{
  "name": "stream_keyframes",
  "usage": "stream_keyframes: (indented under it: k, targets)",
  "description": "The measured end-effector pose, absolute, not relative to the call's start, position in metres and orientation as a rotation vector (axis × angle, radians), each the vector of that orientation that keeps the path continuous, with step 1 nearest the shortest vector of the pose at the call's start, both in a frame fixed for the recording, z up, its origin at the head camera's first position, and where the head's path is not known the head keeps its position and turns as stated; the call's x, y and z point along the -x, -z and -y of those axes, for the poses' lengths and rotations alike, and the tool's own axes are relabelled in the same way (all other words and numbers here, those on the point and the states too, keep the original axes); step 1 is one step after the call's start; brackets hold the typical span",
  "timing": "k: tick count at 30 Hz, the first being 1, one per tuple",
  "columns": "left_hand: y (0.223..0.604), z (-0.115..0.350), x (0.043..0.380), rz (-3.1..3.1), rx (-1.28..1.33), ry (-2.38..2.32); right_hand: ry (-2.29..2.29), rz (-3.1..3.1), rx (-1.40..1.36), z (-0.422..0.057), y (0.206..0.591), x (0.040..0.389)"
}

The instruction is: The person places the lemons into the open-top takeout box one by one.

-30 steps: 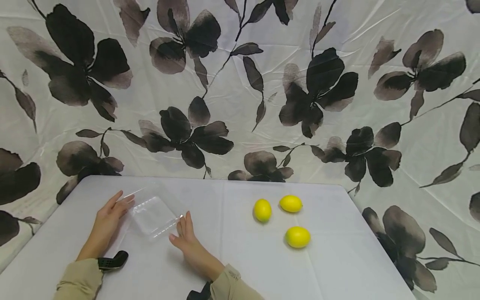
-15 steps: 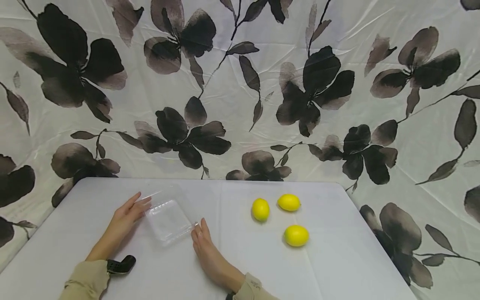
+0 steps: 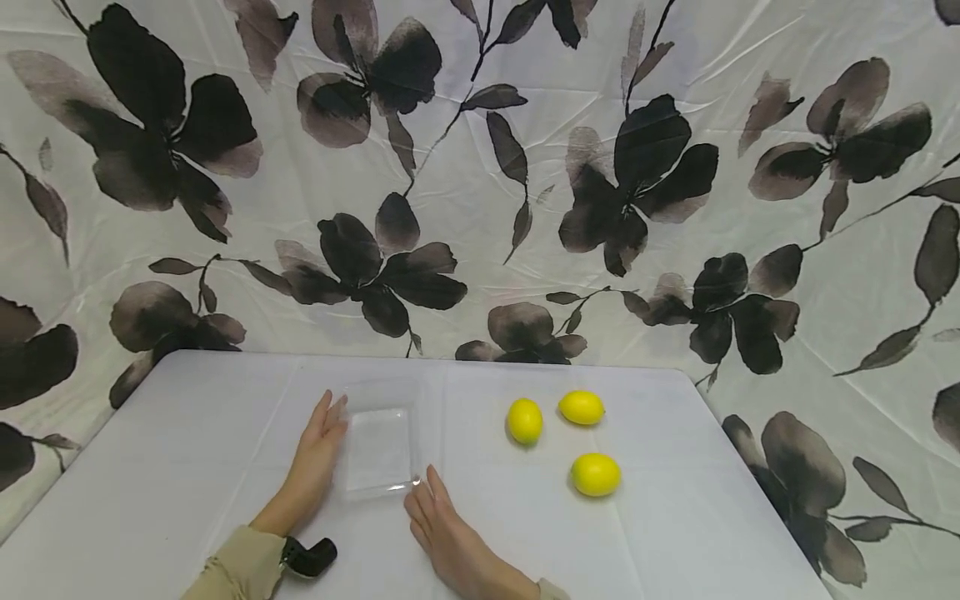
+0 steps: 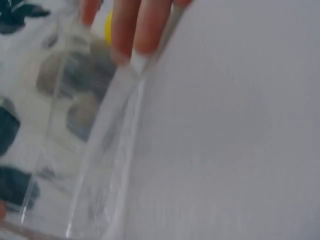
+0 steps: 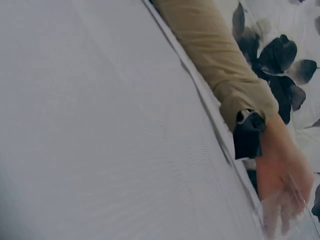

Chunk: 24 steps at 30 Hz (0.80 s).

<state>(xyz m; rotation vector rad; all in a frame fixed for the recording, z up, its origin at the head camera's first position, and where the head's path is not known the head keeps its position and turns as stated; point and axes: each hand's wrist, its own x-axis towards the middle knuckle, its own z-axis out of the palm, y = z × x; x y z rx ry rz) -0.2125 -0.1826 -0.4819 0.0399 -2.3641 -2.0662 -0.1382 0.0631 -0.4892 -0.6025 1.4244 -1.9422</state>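
A clear plastic box (image 3: 378, 450) is on the white tabletop between my two hands, its clear upper part reaching toward the far edge. My left hand (image 3: 311, 458) lies along its left side with fingers extended. At the near right corner, my right hand (image 3: 453, 533) has its straight fingers against the plastic. The left wrist view shows fingers of the right hand (image 4: 150, 30) at a corner of the box (image 4: 100, 155). From the right wrist, the left hand (image 5: 285, 185) appears partly behind the transparent plastic.
To the right of the box are three lemons: one nearest it (image 3: 524, 421), another farther back (image 3: 581, 407) and a third closer to me (image 3: 596, 474). A floral cloth (image 3: 517, 192) hangs behind the table (image 3: 675, 533). A black device (image 3: 309, 557) sits at the left wrist.
Both hands have moved the box rightward across the table, and it has turned from a slant to nearly square with the table. The lemons stay where they were.
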Motion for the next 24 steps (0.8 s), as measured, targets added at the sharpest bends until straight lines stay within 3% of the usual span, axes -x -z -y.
stream_keyframes:
  k: [24]
  targets:
    - [0.488,0.099,0.205,2.169,0.016,2.388,2.19,-1.117,0.449,-0.138,0.486,0.121]
